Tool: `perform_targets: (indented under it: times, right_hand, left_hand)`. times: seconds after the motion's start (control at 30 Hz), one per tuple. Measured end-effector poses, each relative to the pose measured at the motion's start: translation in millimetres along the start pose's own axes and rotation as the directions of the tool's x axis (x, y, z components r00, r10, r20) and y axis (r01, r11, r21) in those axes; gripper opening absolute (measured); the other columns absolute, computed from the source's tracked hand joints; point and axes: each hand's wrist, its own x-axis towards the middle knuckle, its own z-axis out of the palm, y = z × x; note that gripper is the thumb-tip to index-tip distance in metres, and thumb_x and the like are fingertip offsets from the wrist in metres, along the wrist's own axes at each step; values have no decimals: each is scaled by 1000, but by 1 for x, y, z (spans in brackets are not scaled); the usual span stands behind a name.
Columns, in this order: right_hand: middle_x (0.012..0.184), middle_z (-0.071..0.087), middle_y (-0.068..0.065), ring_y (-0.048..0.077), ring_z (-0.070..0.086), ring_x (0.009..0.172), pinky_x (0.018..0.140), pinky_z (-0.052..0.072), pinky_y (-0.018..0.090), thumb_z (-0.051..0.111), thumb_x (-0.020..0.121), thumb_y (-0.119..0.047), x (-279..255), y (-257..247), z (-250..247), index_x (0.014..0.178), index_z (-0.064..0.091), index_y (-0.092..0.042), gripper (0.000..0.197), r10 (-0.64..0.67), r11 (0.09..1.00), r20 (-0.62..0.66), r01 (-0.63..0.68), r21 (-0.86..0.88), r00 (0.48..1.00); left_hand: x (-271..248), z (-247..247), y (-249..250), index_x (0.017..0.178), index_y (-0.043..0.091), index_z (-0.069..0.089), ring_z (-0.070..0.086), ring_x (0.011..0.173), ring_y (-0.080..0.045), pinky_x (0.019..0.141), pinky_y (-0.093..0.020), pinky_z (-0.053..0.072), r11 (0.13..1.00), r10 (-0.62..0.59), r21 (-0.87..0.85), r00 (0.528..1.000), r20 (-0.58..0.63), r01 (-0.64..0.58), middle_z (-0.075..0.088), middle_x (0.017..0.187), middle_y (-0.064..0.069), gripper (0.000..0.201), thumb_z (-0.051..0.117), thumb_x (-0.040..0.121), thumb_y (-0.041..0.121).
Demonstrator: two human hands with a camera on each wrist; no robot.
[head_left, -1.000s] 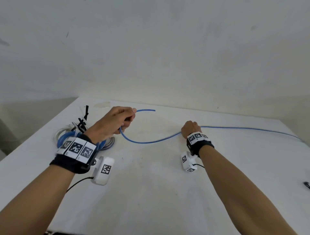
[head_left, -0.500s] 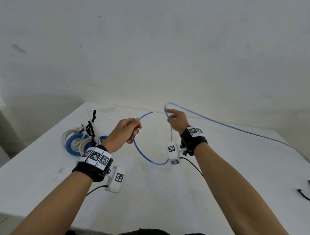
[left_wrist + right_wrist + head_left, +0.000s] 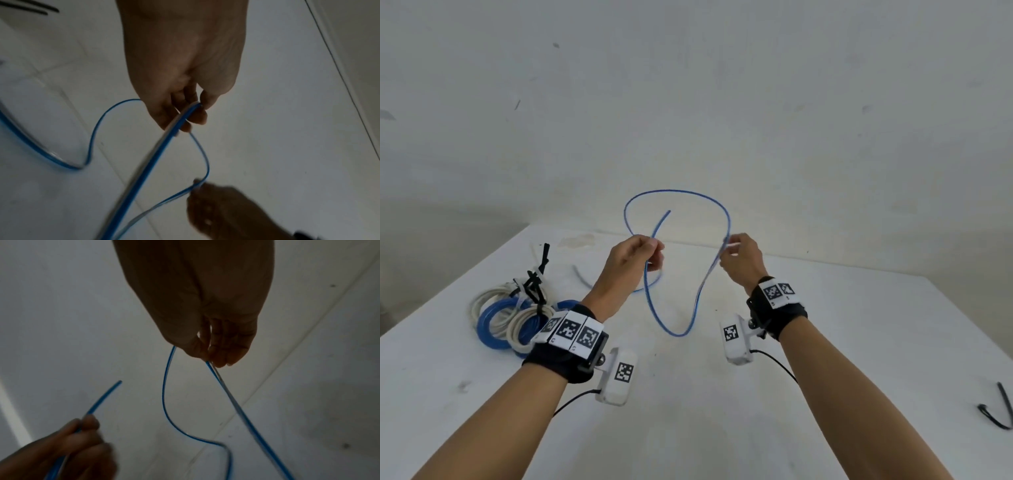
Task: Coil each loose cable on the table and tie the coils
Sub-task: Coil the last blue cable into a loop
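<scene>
Thin blue cable [image 3: 677, 195], looped in midair

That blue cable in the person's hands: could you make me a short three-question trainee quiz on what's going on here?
1. True or false: both hands hold the blue cable.
2. Which hand pinches it near its free end? A) left hand B) right hand
3. Fill in: the finished coils lie on the table to the person's ____.

Key: 1 true; 2 A; 3 left.
</scene>
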Motion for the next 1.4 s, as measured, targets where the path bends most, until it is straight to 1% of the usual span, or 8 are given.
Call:
perform_targets:
  times: [0.17, 0.33, 0.43, 0.6, 0.73, 1.0, 1.17, 1.4]
  right_hand:
    - [151, 39, 14, 31, 42, 138, 115, 37, 45, 63, 96, -12, 6, 33, -14, 156, 25, -8, 71, 33, 999, -214, -32, 12, 976]
    - [131, 55, -5, 18, 51, 124, 105, 44, 36, 54, 100, -11, 3, 29, -16, 139, 56, -26, 41, -434, 900, -292, 421, -108, 852]
    - [123, 67, -4, 18, 58, 117, 102, 47, 44, 57, 100, -11, 7, 41, -16, 126, 67, -20, 29, -483, 873, -153, 461, -162, 862]
    - [145, 54, 6, 27, 50, 129, 96, 44, 41, 52, 100, -35, 15, 66, -8, 146, 53, -15, 51, -569, 748, -47, 492, -446, 821]
    - [108, 68, 5, 30, 61, 95, 78, 51, 39, 62, 92, -17, 17, 63, -2, 120, 74, -14, 30, -699, 646, -29, 614, -453, 714]
    - [86, 74, -8, 10, 68, 77, 67, 51, 19, 74, 92, -15, 21, 47, -42, 100, 78, -20, 11, -378, 919, -273, 395, 7, 884]
    - [77, 74, -4, 10, 73, 67, 69, 61, 37, 76, 91, -20, 23, 48, -55, 96, 67, -15, 11, -242, 953, -320, 287, 101, 916]
    - [90, 74, -13, 6, 67, 80, 70, 49, 19, 71, 94, -21, 20, 45, -46, 94, 77, -25, 7, -231, 973, -4, 231, -1, 973]
  left_hand:
    - [24, 27, 14, 92, 7, 70, 26, 48, -11, 49, -20, 25, 981, 51, 183, 994, 99, -68, 36, 53, 12, 26, 50, 105, 18]
    - [49, 62, 10, 82, 13, 72, 32, 46, -7, 52, -21, 30, 926, 108, 333, 970, 216, -178, 43, 52, 10, 27, 58, 101, 27]
    - [65, 74, -2, 80, 13, 71, 39, 48, -5, 55, -18, 33, 924, 140, 327, 972, 189, -197, 52, 55, 12, 27, 60, 100, 27]
    - [67, 81, -37, 80, 20, 71, 36, 51, -7, 55, -20, 32, 914, 49, 380, 970, 240, -140, 48, 54, 8, 27, 59, 101, 32]
    - [69, 85, -46, 89, 20, 73, 41, 54, -4, 57, -18, 35, 916, 38, 377, 963, 267, -140, 55, 58, 17, 19, 60, 101, 27]
    - [70, 60, -36, 98, 23, 77, 68, 80, -9, 77, -33, 58, 895, 171, 385, 971, 168, -224, 72, 91, 8, 10, 68, 96, 21]
    - [66, 58, -24, 101, 23, 79, 70, 78, -14, 80, -35, 58, 927, 126, 325, 972, 201, -187, 71, 86, 9, 13, 69, 94, 26]
    - [63, 62, -19, 116, 24, 70, 74, 82, -18, 81, -37, 62, 952, 74, 271, 965, 250, -143, 74, 83, -1, 21, 62, 100, 14]
